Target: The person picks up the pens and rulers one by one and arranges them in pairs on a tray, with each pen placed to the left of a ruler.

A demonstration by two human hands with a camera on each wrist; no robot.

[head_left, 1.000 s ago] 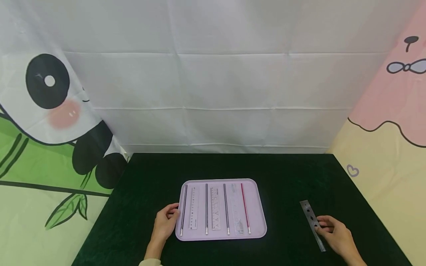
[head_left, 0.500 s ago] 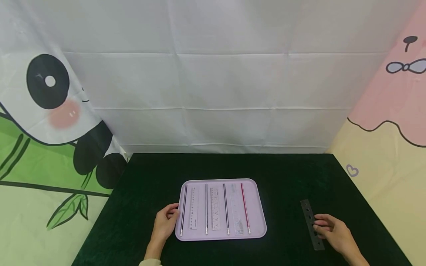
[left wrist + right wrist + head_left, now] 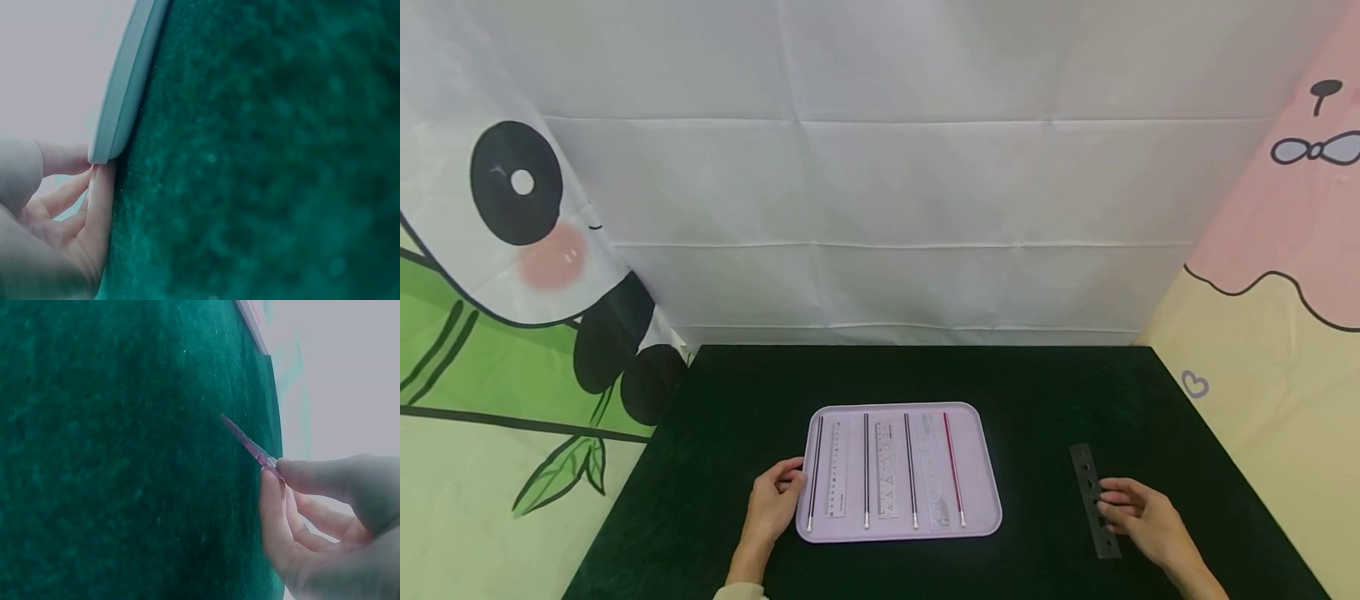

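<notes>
My right hand (image 3: 1142, 517) pinches a clear ruler (image 3: 1084, 475) with cut-out holes by its right edge, to the right of the tray. In the right wrist view the ruler (image 3: 247, 442) appears nearly edge-on, tilted between thumb and fingers. My left hand (image 3: 771, 504) grips the left rim of a pale purple tray (image 3: 981, 492). The left wrist view has the thumb against the tray's edge (image 3: 119, 94) and fingers at its underside. Three clear rulers (image 3: 886, 475) lie in the tray, alternating with dark pencils (image 3: 867, 471) and a red pencil (image 3: 953, 471) at the right.
A dark green cloth-covered table (image 3: 737, 383) lies beneath everything. Behind it hangs a white curtain (image 3: 910, 183), with a panda print (image 3: 520, 250) to the left and a pink and yellow print (image 3: 1285, 233) to the right.
The ruler in my right hand has turned its flat face more toward the head view and shifted slightly left and away. My left hand and the tray have stayed nearly still.
</notes>
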